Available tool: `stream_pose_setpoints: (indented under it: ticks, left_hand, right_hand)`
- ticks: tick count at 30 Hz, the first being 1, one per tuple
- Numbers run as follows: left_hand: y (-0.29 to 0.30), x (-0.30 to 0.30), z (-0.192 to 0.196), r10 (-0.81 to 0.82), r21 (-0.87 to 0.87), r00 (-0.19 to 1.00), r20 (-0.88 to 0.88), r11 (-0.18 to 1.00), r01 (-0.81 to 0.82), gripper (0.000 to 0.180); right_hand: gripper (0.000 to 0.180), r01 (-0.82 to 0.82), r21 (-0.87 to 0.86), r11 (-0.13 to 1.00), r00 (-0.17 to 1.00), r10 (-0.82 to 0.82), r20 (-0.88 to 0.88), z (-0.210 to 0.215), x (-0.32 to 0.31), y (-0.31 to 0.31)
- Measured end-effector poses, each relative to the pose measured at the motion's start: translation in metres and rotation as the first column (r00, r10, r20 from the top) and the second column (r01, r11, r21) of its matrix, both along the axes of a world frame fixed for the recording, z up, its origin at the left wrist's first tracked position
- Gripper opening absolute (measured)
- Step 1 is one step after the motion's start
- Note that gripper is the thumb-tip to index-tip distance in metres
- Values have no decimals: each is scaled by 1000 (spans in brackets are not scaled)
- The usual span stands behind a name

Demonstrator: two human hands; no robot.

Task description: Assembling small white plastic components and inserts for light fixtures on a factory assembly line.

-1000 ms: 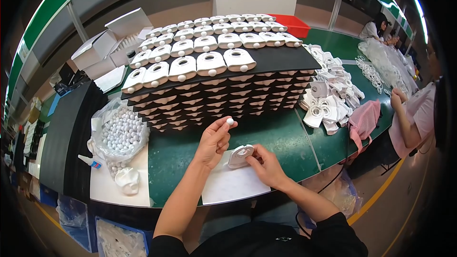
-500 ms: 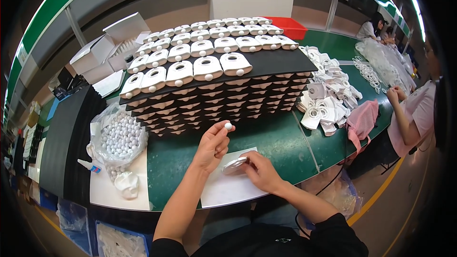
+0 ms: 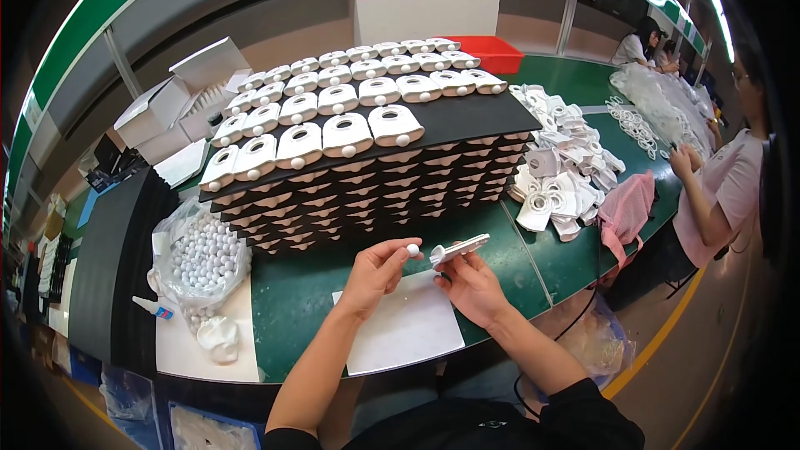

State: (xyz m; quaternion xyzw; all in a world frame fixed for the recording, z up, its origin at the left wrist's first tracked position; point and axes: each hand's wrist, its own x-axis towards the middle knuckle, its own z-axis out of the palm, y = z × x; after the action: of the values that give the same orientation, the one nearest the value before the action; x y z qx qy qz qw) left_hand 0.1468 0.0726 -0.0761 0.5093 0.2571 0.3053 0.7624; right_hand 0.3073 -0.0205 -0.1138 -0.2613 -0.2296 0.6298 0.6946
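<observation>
A small white ball (image 3: 412, 250) is pinched between the thumb and forefinger of my left hand (image 3: 373, 278). My right hand (image 3: 477, 290) grips a flat white plastic piece (image 3: 463, 246), tilted nearly edge-on, its near end close to the ball with a narrow gap between them. Both hands are above a white paper sheet (image 3: 408, 329) on the green table. Beyond them stands a stack of black boards (image 3: 479, 121), layered with similar white pieces. On its top board, white pieces with an oval hole (image 3: 342, 134) sit in rows, each with a ball at its front edge.
Left of my hands lies a clear bag of white balls (image 3: 202, 254), near a small glue bottle (image 3: 153, 308). Loose white pieces (image 3: 560, 168) are heaped right of the stack, beside a pink cloth (image 3: 625, 210). A red bin (image 3: 483, 54) stands behind; a co-worker (image 3: 717, 183) is at the right.
My right hand has lifted the white piece off the paper and turned it edge-on toward the ball. My left hand, still pinching the ball, is slightly lower. The whole view has shifted a little.
</observation>
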Motion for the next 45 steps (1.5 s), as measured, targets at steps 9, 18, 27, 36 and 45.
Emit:
stream_pose_setpoints:
  ticks: [9, 18, 27, 36, 45]
  left_hand:
    - [0, 2, -9, 109, 270, 992, -65, 959, -87, 26]
    - [-4, 2, -5, 108, 319, 993, -45, 944, -89, 25]
    - [-8, 4, 1, 49, 377, 994, -98, 926, -8, 35]
    - [-4, -1, -6, -55, 371, 997, 53, 928, 32, 60]
    - [6, -9, -5, 29, -85, 972, 233, 996, -9, 28]
  right_hand:
    - [18, 61, 49, 997, 996, -64, 66, 1, -2, 1]
    - [16, 86, 52, 995, 989, -92, 120, 5, -6, -1]
    - [18, 48, 21, 999, 980, -51, 191, 3, -4, -1]
    - [26, 79, 181, 980, 886, -152, 438, 32, -15, -4]
    - [28, 190, 471, 861, 368, -507, 779, 178, 48, 44]
